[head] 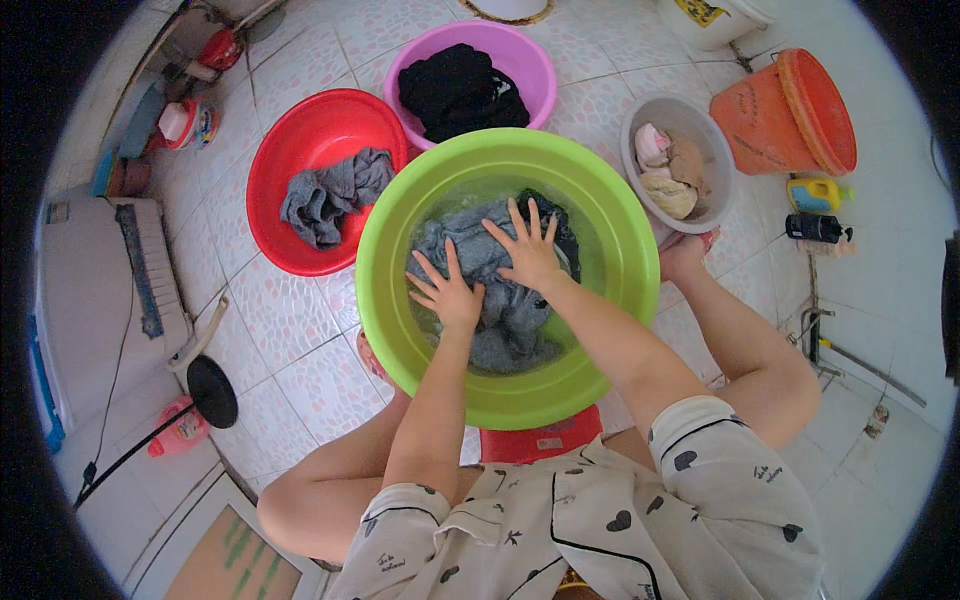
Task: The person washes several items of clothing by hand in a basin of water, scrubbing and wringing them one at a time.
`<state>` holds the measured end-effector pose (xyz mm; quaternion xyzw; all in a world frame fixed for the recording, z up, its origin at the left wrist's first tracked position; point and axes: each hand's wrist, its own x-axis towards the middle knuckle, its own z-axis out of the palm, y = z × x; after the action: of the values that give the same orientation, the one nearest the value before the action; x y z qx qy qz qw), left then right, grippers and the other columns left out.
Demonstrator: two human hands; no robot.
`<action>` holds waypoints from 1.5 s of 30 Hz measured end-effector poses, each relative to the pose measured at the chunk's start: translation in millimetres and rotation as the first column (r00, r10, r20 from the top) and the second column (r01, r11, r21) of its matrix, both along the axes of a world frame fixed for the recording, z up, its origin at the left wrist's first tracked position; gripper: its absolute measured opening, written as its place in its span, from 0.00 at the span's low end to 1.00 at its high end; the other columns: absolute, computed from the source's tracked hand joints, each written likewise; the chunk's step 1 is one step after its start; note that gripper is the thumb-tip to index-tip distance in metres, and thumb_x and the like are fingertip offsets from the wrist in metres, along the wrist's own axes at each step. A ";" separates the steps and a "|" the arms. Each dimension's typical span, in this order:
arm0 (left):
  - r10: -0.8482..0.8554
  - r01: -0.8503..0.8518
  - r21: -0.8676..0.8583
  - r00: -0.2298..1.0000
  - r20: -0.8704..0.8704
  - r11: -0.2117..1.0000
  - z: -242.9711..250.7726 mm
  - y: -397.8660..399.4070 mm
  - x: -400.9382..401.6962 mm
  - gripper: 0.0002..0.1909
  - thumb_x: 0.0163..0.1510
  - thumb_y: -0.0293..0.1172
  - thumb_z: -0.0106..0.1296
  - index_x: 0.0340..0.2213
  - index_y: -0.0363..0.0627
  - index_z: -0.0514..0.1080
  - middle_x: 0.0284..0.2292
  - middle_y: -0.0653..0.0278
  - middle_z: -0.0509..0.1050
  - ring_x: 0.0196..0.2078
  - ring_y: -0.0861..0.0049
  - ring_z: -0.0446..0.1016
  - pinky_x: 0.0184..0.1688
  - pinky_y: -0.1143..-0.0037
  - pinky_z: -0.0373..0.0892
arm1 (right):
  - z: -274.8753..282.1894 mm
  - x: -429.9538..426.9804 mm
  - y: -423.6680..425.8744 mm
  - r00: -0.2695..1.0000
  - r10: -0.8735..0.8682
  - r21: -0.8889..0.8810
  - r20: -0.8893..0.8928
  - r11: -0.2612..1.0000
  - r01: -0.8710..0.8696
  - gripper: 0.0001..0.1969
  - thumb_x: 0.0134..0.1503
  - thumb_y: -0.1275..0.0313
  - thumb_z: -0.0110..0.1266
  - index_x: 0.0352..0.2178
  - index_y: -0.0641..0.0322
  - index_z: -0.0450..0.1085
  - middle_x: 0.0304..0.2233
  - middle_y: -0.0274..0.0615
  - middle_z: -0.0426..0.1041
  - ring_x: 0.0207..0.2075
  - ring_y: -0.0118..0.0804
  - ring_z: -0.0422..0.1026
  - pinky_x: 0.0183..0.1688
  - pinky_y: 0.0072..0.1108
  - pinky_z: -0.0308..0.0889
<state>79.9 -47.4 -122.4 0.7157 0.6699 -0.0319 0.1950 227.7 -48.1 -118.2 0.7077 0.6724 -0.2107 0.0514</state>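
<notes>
A large green plastic basin (636, 270) stands between the person's legs, holding water and a wet grey garment (517, 319). My left hand (450, 296) lies with spread fingers on the left part of this garment. To its right, my right hand (532, 255) also rests on the cloth, fingers spread, beside a dark cloth (568, 232) at the basin's right inside. Neither hand grips anything. How deep the fingers sit in the water I cannot tell.
Around the green basin stand a red basin (300, 142) with grey cloth, a pink basin (551, 75) with black clothes, and a grey basin (637, 112) with light-coloured pieces. An orange bucket (757, 120) and bottles (814, 195) are at right; a white washing machine (82, 277) is at left.
</notes>
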 end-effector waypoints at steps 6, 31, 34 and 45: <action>-0.056 0.047 -0.192 0.998 -0.040 0.980 -17.6 -16.2 2.6 0.53 0.34 0.36 0.59 0.54 0.65 0.33 0.54 0.47 0.25 0.55 0.39 0.32 0.52 0.50 0.40 | -10.5 -4.3 -13.1 0.997 -0.071 -0.213 0.024 0.974 0.074 0.53 0.29 0.59 0.64 0.54 0.30 0.35 0.57 0.46 0.25 0.56 0.62 0.29 0.47 0.53 0.48; 0.846 0.015 -0.929 -0.418 0.331 0.371 -8.9 4.4 -17.9 0.34 0.42 0.60 0.41 0.41 0.42 0.61 0.41 0.56 0.63 0.41 0.65 0.64 0.43 0.68 0.62 | 39.3 -54.6 -34.2 0.398 -0.180 -0.068 -0.899 0.958 0.280 0.25 0.30 0.79 0.58 0.32 0.57 0.56 0.36 0.42 0.55 0.42 0.39 0.56 0.47 0.25 0.51; 0.832 0.185 -0.868 -0.431 0.349 0.460 -0.5 -1.9 -1.7 0.36 0.44 0.60 0.39 0.45 0.41 0.57 0.44 0.54 0.61 0.43 0.64 0.63 0.45 0.67 0.60 | 75.8 -72.3 -57.7 0.372 -0.108 -0.005 -0.922 0.964 0.266 0.19 0.34 0.78 0.57 0.29 0.59 0.56 0.33 0.40 0.56 0.39 0.39 0.58 0.44 0.24 0.53; 0.594 0.399 -0.448 -0.631 0.499 0.800 33.6 -30.6 -10.0 0.21 0.53 0.34 0.34 0.50 0.47 0.54 0.42 0.55 0.64 0.43 0.67 0.65 0.46 0.70 0.61 | 112.9 -102.0 -65.8 0.707 -0.047 0.360 -0.705 0.836 0.414 0.10 0.41 0.68 0.50 0.13 0.60 0.61 0.14 0.41 0.66 0.18 0.45 0.67 0.20 0.29 0.61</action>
<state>70.0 -78.0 -88.7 0.1078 0.1432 0.4692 0.8647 125.6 -113.9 -5.3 0.6530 0.5775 -0.2769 -0.4043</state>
